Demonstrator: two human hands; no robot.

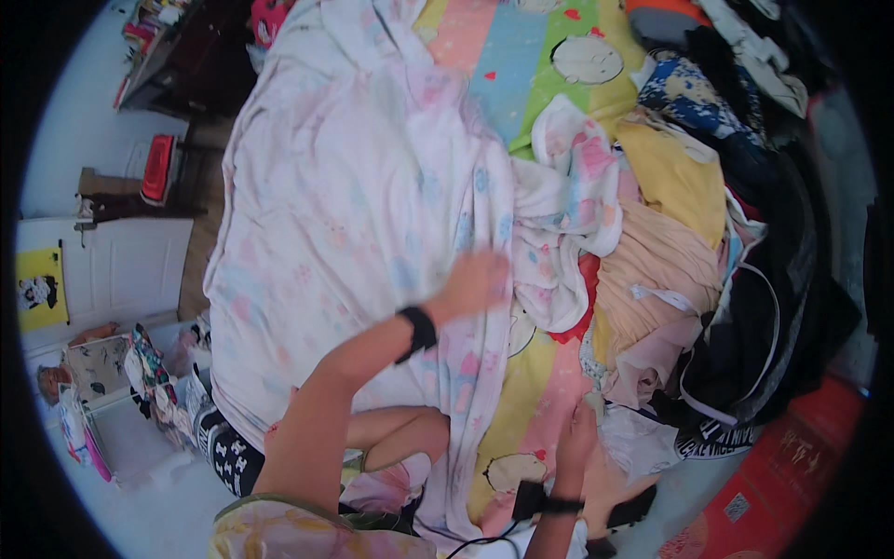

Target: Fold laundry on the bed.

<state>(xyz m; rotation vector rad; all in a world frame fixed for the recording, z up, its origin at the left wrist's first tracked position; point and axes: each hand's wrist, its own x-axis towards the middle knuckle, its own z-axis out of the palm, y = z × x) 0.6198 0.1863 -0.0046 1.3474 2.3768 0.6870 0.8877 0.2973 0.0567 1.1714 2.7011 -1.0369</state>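
A white fleece blanket with pastel prints [335, 209] lies spread over a bed with a striped cartoon-print sheet [524, 391]. My left hand [475, 283], blurred, is over the blanket near its right edge; whether its fingers grip the cloth cannot be told. My right hand [578, 426] is at the lower right, its fingers closed on a small end of pale cloth [594, 402] beside the clothes pile. A bunched part of white printed fleece [566, 223] lies between the blanket and a peach garment [656, 258].
A heap of clothes with a yellow garment [681, 178] and black garments [789, 279] lines the right side. Red boxes [782, 461] stand at the lower right. Another person [91, 363] is at the far left, near a white door [133, 272]. A cable [482, 539] runs by my right wrist.
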